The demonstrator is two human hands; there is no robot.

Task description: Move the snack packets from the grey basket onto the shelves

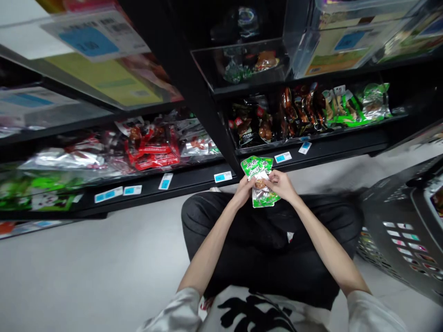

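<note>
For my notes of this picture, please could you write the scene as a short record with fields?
Left hand: holds the left side of green packets; hand
Right hand: grips their right side; hand
Packet count: at least two, overlapping
Posture: seated low, black trousers, knees apart
Ahead: dark shelf edge with price labels
Shelf, left: red packets
Right side: grey basket
Packet text: too blurred to read surely
</note>
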